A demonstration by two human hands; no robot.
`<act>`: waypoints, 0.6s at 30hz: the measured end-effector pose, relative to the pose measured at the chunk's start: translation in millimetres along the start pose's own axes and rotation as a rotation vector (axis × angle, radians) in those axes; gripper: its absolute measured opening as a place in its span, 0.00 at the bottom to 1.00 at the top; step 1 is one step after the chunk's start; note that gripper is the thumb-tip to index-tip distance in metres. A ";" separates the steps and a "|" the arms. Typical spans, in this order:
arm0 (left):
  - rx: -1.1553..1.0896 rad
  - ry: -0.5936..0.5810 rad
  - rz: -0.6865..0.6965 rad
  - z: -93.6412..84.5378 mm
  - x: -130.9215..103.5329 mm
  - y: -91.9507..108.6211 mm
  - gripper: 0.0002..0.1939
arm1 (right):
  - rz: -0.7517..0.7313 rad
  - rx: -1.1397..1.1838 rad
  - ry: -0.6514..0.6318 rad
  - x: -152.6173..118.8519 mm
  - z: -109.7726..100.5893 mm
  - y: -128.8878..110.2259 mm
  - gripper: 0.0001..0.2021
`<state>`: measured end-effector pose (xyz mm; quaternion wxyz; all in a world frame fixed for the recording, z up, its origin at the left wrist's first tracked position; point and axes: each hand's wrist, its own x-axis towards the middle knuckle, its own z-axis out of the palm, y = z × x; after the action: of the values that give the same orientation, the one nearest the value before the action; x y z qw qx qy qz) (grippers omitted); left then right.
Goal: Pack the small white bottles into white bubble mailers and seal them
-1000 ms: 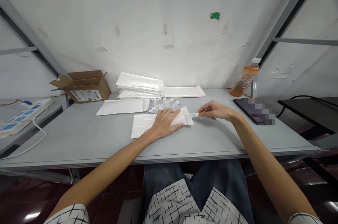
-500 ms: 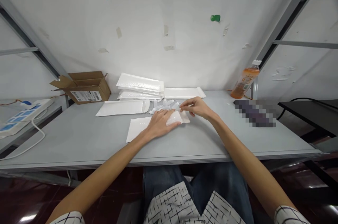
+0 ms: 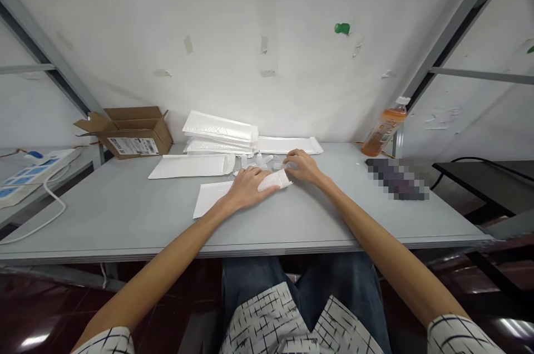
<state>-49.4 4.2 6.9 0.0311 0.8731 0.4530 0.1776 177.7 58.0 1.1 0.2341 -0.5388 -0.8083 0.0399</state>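
A white bubble mailer [image 3: 208, 199] lies on the table in front of me, slanting slightly upward to the right. Flat across its middle rests my left hand [image 3: 249, 187], its fingers stretched out and the thumb pointing right. At the mailer's right end my right hand [image 3: 304, 167] has its fingers bent around the flap edge, which looks folded over. Some fingertips are hidden. Just beyond both hands sit several small translucent white plastic pieces [image 3: 261, 160], partly covered by the fingers.
Behind lie a stack of white bubble mailers [image 3: 221, 126], another mailer [image 3: 290, 145] and a single one [image 3: 187, 166]. An open cardboard box [image 3: 133, 139] stands back left, near a power strip [image 3: 35, 176]. An orange drink bottle [image 3: 384, 128] and a blurred dark object [image 3: 396, 178] are right.
My right hand has closed in on the mailer's right end, and the flap that stuck out there now looks folded over. My left hand stays flat on the mailer.
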 end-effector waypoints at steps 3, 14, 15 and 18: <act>-0.025 -0.005 -0.007 0.0 0.1 0.4 0.27 | 0.099 0.323 0.127 -10.2 -10.5 8.7 0.10; -0.021 0.037 0.050 10.1 -0.2 2.7 0.25 | 0.086 0.647 -0.236 -40.7 -43.8 -12.0 0.17; -0.015 0.052 0.063 11.6 -0.1 2.2 0.25 | 0.054 0.626 -0.276 -39.2 -40.2 -15.2 0.16; -0.014 0.106 0.105 13.4 -0.1 -0.6 0.24 | -0.037 0.602 -0.347 -30.3 -30.3 -25.6 0.14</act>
<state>-45.4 5.9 -5.8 0.0036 0.8847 0.4064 0.2283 178.0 14.8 25.9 0.2421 -0.4161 -0.7977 0.3633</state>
